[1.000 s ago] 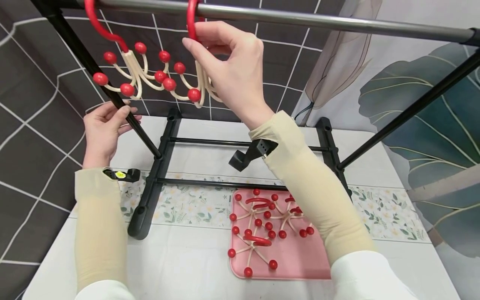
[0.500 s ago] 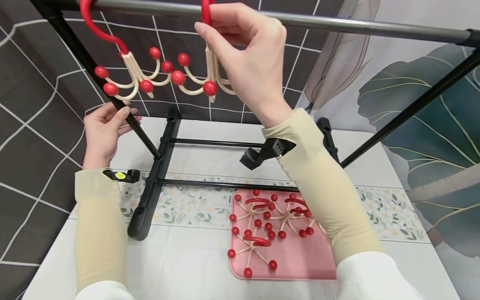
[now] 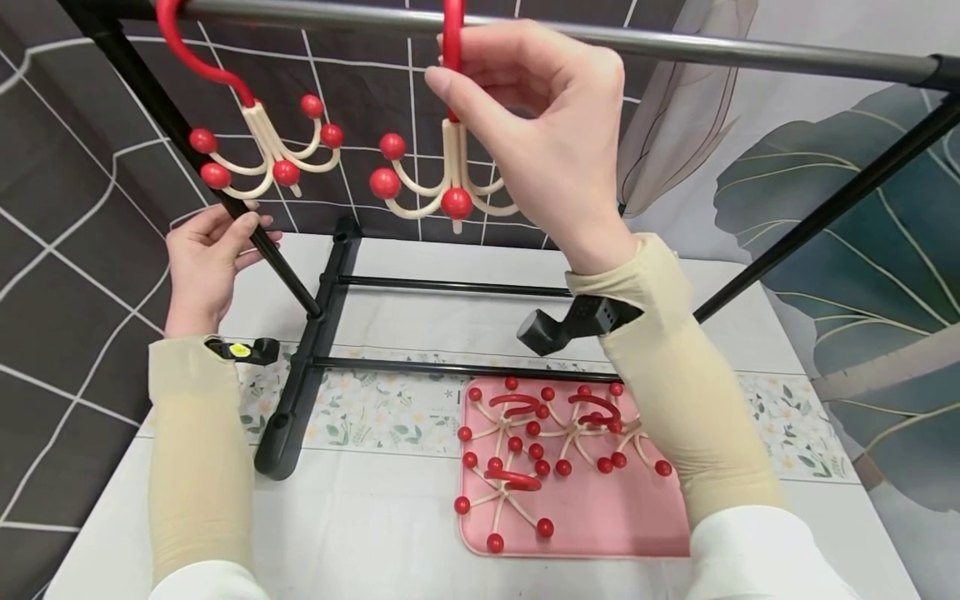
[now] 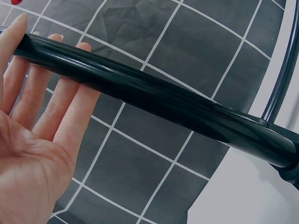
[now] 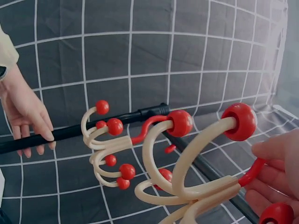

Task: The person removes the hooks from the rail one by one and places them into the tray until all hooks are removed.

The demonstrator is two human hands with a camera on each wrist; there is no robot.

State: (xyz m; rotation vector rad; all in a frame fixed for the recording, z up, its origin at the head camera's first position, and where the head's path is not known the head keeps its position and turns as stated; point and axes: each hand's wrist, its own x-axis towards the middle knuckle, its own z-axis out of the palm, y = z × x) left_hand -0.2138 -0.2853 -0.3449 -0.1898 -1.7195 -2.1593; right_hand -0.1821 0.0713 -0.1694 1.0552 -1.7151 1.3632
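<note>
**Right hand (image 3: pixel 551 137) pinches a cream hanger (image 3: pixel 452 158) at a metal rail (image 3: pixel 675 48)**

Head view: At 1 o'clock, the right hand's narrow grip holds the red hook (image 3: pixel 452 54) between thumb and fingers; the hanger's red-balled arms spread below, the hook's top cut off by the frame. A second hanger (image 3: pixel 262 133) hangs at 10 o'clock. At 9 o'clock the left hand (image 3: pixel 210 267) meets a black post (image 3: pixel 281 267). Only here does the pink tray (image 3: pixel 600 529) show, at 5 o'clock on the white table (image 3: pixel 360 517), carrying more hangers (image 3: pixel 517 482). The left wrist camera (image 3: pixel 266 351) bears a yellow label (image 3: pixel 240 350), its marking too small to read.

Left wrist view: What the head view hides appears: the open palm at 8 o'clock, fingers (image 4: pixel 77 119) behind the post and thumb across its front at 10 o'clock, a loose hold. The post runs to a black joint (image 4: pixel 288 170) at 4 o'clock.

Right wrist view: The held hanger's curved arms loom large near 6 o'clock, its hook pinched at 4 o'clock. The second hanger sits at 8 o'clock, the left hand at 9.
</note>
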